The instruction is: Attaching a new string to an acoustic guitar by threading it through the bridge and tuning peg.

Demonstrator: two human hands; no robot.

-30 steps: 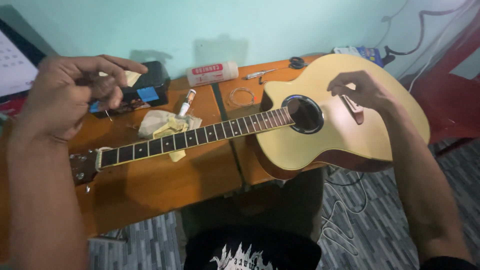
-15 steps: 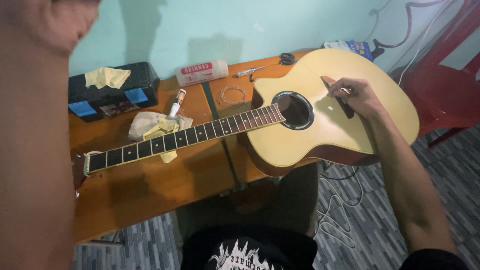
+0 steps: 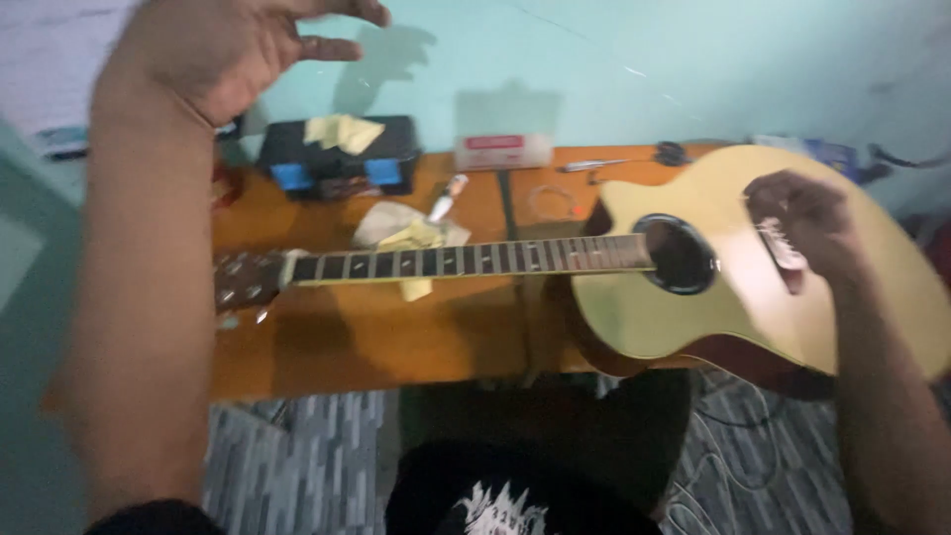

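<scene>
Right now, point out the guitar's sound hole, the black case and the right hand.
sound hole (image 3: 678,255), head view, on its dark opening.
black case (image 3: 337,163), head view, on its front wall.
right hand (image 3: 804,220), head view, on its back, at the guitar's bridge.

Home repair bench, guitar (image 3: 753,287), black toolbox (image 3: 337,159)

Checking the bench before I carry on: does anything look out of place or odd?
The pale yellow acoustic guitar overhangs the orange wooden table, its body partly off the front edge. A crumpled yellow cloth lies under its neck.
</scene>
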